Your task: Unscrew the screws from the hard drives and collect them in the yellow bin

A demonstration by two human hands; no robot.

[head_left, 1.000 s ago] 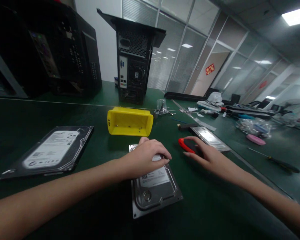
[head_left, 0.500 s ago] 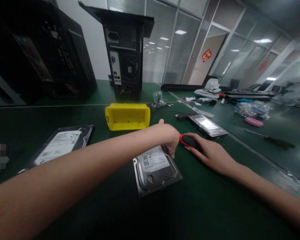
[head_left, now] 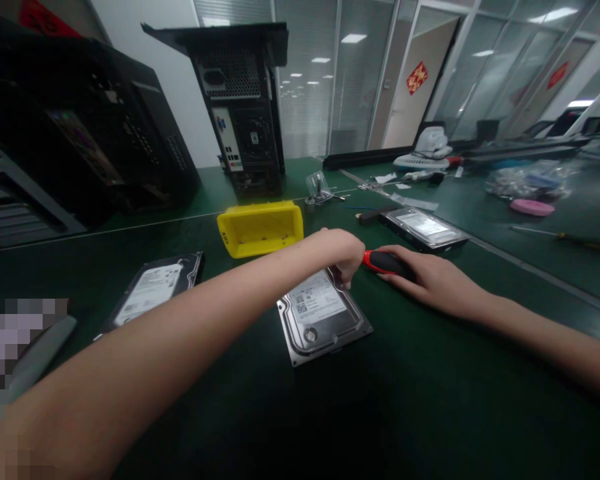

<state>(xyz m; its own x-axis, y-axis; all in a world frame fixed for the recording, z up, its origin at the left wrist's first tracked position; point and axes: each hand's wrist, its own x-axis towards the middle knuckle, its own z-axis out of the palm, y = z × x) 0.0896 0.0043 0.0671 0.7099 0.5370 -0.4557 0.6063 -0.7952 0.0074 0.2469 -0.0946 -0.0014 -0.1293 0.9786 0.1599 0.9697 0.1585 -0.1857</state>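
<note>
Head view. The left hand (head_left: 349,255) is bent over the far end of the hard drive (head_left: 325,317), fingers curled down; whether they pinch anything cannot be determined. The drive lies label up on the green table (head_left: 430,407), in front of the yellow bin (head_left: 260,223). The right hand (head_left: 440,283) grips the red-and-black tool (head_left: 393,264) between thumb and fingers, its red end beside the left hand.

Risks, as judged: a slip of the tool could strike the left fingers or scratch the drive. Uneven finger pressure could skid the drive across the smooth surface. A forearm knock could tip the bin and scatter its small parts (head_left: 265,239).

Surface: a second drive (head_left: 150,290) lies to the left, a third (head_left: 425,228) to the right near a screwdriver (head_left: 580,240). Room: computer cases (head_left: 253,133) stand before glass partitions (head_left: 307,120).
</note>
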